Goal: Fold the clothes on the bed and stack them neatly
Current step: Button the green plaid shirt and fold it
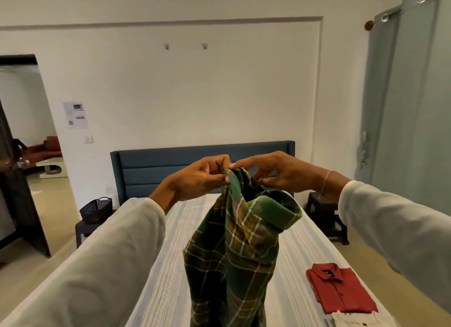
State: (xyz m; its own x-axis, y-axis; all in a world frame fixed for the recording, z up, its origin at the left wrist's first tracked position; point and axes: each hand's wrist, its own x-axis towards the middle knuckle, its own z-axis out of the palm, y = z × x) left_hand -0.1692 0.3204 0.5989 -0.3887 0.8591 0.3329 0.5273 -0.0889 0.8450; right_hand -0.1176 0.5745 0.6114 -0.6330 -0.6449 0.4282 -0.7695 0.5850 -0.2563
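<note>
A green plaid shirt (234,248) hangs in the air over the bed (168,265), held up by its collar end. My left hand (202,178) pinches the top of the fabric between thumb and fingers. My right hand (275,171) pinches the shirt's collar just to the right, its fingers curled on the cloth. Both hands sit close together in front of the blue headboard (146,170). A folded red shirt (341,290) lies at the bed's near right, on top of a folded white garment (353,320).
A dark basket (96,209) stands on a low table left of the bed. A dark stool (324,217) sits at the right of the headboard. Pale blue curtains (410,107) hang at the right. An open doorway (26,143) is at the left, with a person partly visible.
</note>
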